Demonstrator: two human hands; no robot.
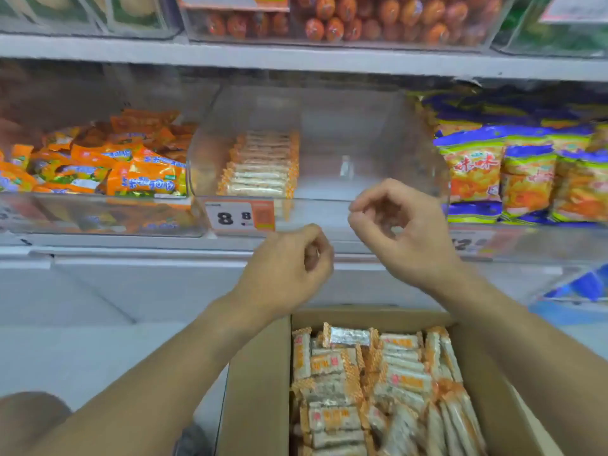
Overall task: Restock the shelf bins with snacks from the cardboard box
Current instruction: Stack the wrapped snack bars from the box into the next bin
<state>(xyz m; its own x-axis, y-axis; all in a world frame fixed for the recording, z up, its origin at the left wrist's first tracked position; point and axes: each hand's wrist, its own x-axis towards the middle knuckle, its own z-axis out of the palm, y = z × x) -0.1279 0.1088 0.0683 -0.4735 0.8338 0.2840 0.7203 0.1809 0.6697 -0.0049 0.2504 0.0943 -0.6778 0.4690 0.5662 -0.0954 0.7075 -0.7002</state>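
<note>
Nearest my camera is the box [260,383], open-topped and set directly below the bin [362,133] so each transfer is a short lift. It holds the snacks [404,380], orange-and-silver bars lying loosely in several layers; I cannot count them, but they are dozens and fill the box nearly to the rim.

Above the box, between it and the bin, I see two hands, both empty. The left hand [289,261] is just below the bin's front lip, fingers curled loosely inward around nothing. The right hand [398,225] overlaps the bin's front wall, thumb and forefinger nearly meeting in a ring, with no bar between them. I judge this to be the interval between a deposit and the next reach down.

Inside the bin, one stack [263,166] of the same bars stands against the left side, ranked flat so the row reads neatly; roughly a dozen edges show. The rest of the bin, centre and right, is bare, so I judge most of the filling remains. One price tag [240,218], reading 8.8, is fixed to the bin's front at its left corner.

Left of the bin, one neighbour holds orange packets [131,166] in a loose heap. Right of the bin, blue-and-yellow bags [513,169] stand upright. Above the bin, one shelf up, lie orange sausages [378,21].
</note>
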